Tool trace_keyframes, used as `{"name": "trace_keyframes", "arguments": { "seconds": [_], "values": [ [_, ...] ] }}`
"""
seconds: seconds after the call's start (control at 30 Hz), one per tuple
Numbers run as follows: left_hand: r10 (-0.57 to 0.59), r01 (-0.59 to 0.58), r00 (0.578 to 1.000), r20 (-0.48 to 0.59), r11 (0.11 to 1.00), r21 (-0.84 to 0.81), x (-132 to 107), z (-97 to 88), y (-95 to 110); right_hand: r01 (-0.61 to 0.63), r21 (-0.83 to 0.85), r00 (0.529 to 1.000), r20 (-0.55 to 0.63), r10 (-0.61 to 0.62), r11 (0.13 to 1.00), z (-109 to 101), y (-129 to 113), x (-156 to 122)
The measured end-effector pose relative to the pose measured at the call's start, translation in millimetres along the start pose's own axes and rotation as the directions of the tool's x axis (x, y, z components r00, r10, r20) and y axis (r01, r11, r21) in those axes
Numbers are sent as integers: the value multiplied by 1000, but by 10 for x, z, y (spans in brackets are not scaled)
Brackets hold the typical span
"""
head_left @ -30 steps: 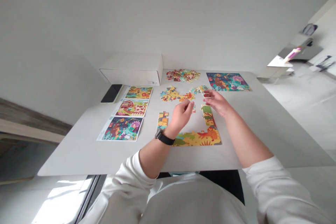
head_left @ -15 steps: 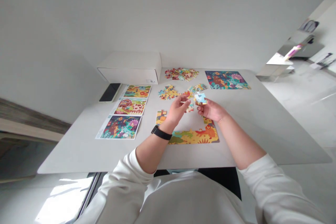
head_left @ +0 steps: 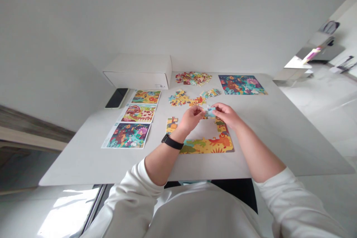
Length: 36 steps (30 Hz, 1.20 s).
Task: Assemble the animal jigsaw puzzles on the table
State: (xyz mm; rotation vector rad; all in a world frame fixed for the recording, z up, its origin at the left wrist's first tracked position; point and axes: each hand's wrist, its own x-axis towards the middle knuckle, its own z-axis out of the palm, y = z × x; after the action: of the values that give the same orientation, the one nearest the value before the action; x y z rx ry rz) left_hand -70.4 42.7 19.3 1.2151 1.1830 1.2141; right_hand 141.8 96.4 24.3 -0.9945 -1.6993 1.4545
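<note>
A half-built jigsaw point(head_left: 208, 144) with a yellow and orange border lies on the white table point(head_left: 264, 134) in front of me. Above its open middle my left hand point(head_left: 191, 118) and my right hand point(head_left: 227, 114) meet, both pinching one small light-blue puzzle piece point(head_left: 210, 111) between their fingertips. A black watch sits on my left wrist. Loose pieces point(head_left: 184, 99) lie just beyond my hands, with a smaller clump point(head_left: 209, 93) to their right.
A heap of pieces point(head_left: 193, 78) and a finished dark-blue puzzle point(head_left: 240, 84) lie at the far side. Three picture cards point(head_left: 138, 113) line the left. A white box point(head_left: 139, 71) and a black phone point(head_left: 117, 97) sit at the back left.
My right hand picked a light-blue piece from the loose pieces and drew it nearer. My left hand closed in and now grips the same piece over the jigsaw.
</note>
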Motion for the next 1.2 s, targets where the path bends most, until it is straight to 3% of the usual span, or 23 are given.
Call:
{"name": "trace_keyframes", "arguments": {
  "seconds": [0.17,0.3,0.4,0.5,0.57,0.7,0.77,0.83,0.93,1.03,1.1,1.2],
  "values": [
    [-37,32,985,-167,999,-31,-4,-4,61,-41,-61,984,-175,30,997,-231,87,205],
    [-99,51,970,-223,976,-210,-18,-54,149,-212,-110,932,-322,167,971,-486,41,543],
    [-136,48,964,-228,933,-357,-30,-85,194,-306,-177,906,-356,229,935,-468,-31,854],
    [-169,52,960,-225,893,-448,-36,-102,223,-312,-293,930,-287,228,904,-292,-82,1169],
    [-157,31,958,-242,890,-454,-41,-108,240,-265,-479,959,-217,180,837,-184,-91,1362],
    [-102,-23,960,-261,899,-437,-62,-115,279,-108,-869,993,-117,12,483,-176,-58,1682],
    [-101,-27,959,-263,896,-442,-69,-122,296,9,-936,999,21,30,351,-253,-27,1804],
    [-112,-22,958,-264,890,-456,-69,-133,306,138,-951,978,175,114,277,-336,5,1900],
    [-122,-22,956,-268,877,-479,-57,-152,303,240,-950,943,277,184,202,-420,43,1999],
    [-125,-23,954,-273,876,-482,-47,-164,288,277,-948,941,300,157,156,-459,51,2040],
    [-129,-18,953,-273,878,-477,-46,-166,281,298,-940,941,318,112,166,-470,33,2037],
    [-128,-16,955,-269,880,-474,-50,-162,286,311,-914,946,323,4,262,-468,-32,1997]
  ]
}}
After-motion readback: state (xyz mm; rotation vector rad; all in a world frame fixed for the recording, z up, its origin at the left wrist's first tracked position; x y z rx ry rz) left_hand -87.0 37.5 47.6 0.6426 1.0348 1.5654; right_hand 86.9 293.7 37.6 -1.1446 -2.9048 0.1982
